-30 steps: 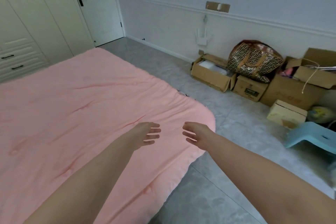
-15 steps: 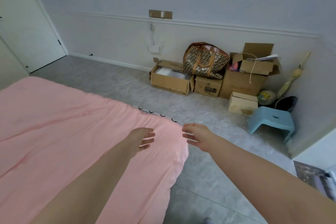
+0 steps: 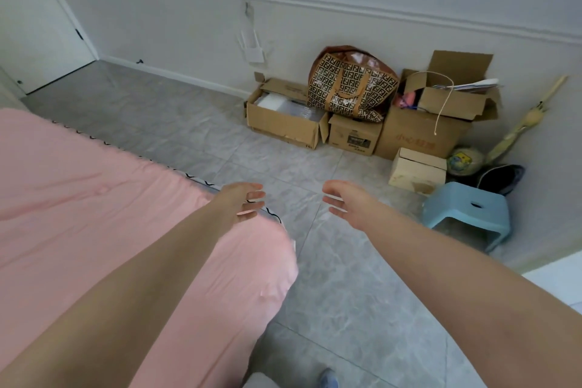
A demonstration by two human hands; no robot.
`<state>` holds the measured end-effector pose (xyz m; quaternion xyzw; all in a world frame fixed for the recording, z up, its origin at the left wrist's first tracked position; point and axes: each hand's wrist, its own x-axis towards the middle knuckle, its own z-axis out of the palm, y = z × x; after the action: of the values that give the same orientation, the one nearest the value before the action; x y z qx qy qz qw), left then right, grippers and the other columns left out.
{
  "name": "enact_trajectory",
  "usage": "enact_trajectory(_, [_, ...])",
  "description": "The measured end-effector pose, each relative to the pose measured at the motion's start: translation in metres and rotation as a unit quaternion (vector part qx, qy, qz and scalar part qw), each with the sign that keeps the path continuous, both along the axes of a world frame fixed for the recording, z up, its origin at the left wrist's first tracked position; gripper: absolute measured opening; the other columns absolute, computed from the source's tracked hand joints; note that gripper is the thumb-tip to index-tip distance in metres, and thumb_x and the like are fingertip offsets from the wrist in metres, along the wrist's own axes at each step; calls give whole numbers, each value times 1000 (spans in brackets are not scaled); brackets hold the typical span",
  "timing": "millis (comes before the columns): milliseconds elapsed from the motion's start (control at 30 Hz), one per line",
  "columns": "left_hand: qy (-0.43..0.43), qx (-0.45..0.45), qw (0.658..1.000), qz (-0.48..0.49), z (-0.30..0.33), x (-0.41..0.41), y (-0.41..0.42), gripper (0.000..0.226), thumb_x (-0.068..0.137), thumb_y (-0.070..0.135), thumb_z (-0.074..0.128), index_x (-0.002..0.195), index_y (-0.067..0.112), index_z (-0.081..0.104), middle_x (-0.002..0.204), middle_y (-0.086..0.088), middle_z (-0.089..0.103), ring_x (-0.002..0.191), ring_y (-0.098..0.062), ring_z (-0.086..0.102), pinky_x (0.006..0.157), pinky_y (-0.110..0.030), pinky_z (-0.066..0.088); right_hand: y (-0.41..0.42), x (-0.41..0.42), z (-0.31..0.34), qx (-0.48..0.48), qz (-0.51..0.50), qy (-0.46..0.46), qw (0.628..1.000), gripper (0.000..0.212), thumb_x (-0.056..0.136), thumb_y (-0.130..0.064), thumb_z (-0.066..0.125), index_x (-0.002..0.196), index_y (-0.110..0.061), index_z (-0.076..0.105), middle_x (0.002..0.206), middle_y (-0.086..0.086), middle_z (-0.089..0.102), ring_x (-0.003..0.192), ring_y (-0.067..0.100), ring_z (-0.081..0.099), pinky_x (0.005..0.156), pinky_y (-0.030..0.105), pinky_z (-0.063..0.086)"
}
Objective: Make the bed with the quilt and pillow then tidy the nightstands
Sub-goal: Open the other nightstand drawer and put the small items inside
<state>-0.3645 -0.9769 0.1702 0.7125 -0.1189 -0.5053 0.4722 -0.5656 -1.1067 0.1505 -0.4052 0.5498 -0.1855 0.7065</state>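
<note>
Head view of a bedroom corner, both bare arms stretched forward. The left hand [image 3: 241,201] is held above the near corner of the pink quilt [image 3: 94,214], palm turned inward, fingers straight and slightly spread, holding nothing; whether the fingertips touch the cloth cannot be told. The right hand [image 3: 341,201] is held over the grey tiled floor [image 3: 346,293], just beside the left and apart from it, palm facing the left hand, fingers straight and loosely spread, also holding nothing. The quilt lies spread flat over the bed, filling the left half of the view, with its rounded corner hanging over the bed's edge; a strip of white sheet with a black zigzag pattern [image 3: 201,181] shows along the far edge below the quilt. No pillow or nightstand can be made out. Against the far wall stands a group of cardboard boxes [image 3: 283,123], some open, with a brown patterned bag [image 3: 351,85] resting on top of them. A small pale box [image 3: 415,168] sits on the floor in front of them, and a light blue plastic stool [image 3: 469,211] stands near it toward the right. A pale folded umbrella [image 3: 526,120] leans in the corner beside a dark object whose nature cannot be told. A white door [image 3: 34,25] stands at the far left. The toe of a blue shoe [image 3: 327,378] shows at the bottom edge.
</note>
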Motion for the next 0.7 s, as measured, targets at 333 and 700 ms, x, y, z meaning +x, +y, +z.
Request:
enact_trajectory(333, [27, 46, 998, -31, -30, 62, -139, 17, 96, 19, 51, 87, 21, 65, 94, 1, 68, 88, -18, 65, 89, -31, 44, -118, 66, -18, 15, 0, 32, 999, 27, 84, -18, 70, 110, -17, 67, 101, 1, 69, 100, 16, 68, 96, 36, 50])
enact_trajectory(700, [5, 71, 995, -72, -30, 112, -280, 17, 97, 19, 52, 91, 16, 68, 93, 1, 70, 90, -21, 65, 93, -35, 45, -241, 123, -3, -25, 27, 30, 999, 17, 90, -18, 65, 107, -19, 68, 107, -1, 71, 101, 17, 67, 91, 35, 51])
